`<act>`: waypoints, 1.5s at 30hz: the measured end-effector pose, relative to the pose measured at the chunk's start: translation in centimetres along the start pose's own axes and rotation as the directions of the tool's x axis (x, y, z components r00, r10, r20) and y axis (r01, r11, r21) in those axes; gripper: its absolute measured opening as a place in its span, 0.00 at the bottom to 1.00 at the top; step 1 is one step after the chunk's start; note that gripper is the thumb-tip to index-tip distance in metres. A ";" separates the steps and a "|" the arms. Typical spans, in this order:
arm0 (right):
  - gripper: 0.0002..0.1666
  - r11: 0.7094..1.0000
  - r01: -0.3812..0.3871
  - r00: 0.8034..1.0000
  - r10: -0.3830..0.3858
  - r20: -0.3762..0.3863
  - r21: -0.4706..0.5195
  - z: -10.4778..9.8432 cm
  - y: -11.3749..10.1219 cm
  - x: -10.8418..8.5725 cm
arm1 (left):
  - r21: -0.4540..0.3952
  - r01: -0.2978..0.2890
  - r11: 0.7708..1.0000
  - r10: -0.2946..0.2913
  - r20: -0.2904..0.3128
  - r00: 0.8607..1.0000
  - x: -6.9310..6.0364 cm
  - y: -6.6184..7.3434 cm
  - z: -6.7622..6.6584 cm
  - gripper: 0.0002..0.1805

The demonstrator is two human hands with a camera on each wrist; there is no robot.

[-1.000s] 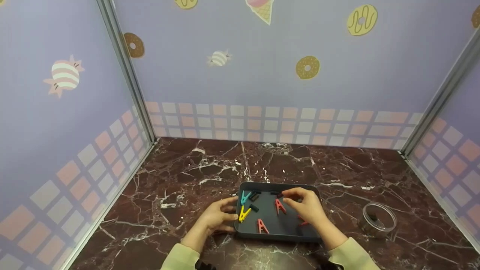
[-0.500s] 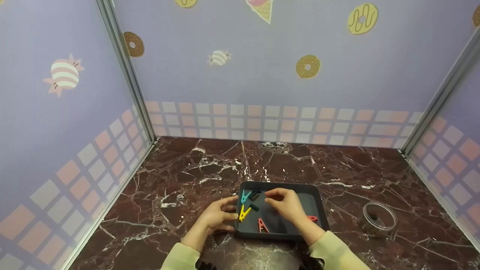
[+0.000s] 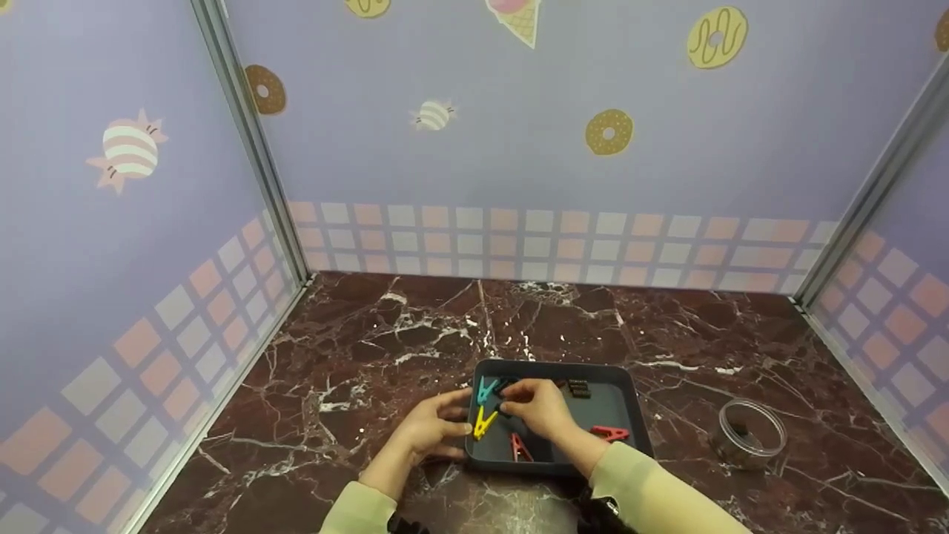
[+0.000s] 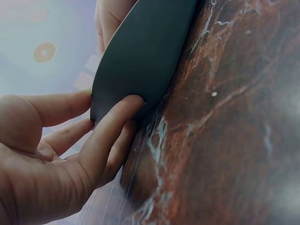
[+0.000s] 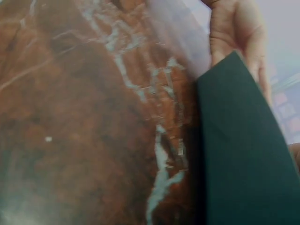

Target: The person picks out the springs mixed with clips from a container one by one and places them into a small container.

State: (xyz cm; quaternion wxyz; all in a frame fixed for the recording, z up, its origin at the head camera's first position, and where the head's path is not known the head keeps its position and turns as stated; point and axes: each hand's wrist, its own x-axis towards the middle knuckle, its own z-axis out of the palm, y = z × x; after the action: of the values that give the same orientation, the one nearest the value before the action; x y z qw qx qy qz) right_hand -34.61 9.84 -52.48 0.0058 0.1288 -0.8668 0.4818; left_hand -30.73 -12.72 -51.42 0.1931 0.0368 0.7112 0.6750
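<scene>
Maroon, perhaps marble tabletop (image 3: 400,337) bears the tray (image 3: 606,406) within 3 lilac walls (image 3: 519,156).

The left hand (image 3: 426,429) and right hand (image 3: 545,408) are bare, and just back from the grip I'm seeing a pale, kinda yellowish-green left sleeve (image 3: 359,508), a matching right sleeve (image 3: 652,486), and some black wrist gear (image 3: 404,525) by each cuff.

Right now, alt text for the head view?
A person's right hand is over a dark rectangular tray while the left hand touches its left side. Turquoise, yellow and red spring clips and small dark pieces lie in it; a clear round container stands to the right on the dark red marbled tabletop.
</scene>
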 end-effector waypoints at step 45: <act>0.09 0.988 0.100 0.994 -0.093 0.063 -0.118 -0.2 -0.1 -0.5 | 0.013 -0.013 1.000 0.013 0.003 1.000 0.1 -0.1 0.1 0.38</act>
State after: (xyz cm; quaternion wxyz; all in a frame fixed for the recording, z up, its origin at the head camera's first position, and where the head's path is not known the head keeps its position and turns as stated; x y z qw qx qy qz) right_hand -34.11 10.02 -52.36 0.0118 0.1836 -0.8869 0.4238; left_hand -30.79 -12.64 -51.57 0.1893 0.0435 0.7149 0.6717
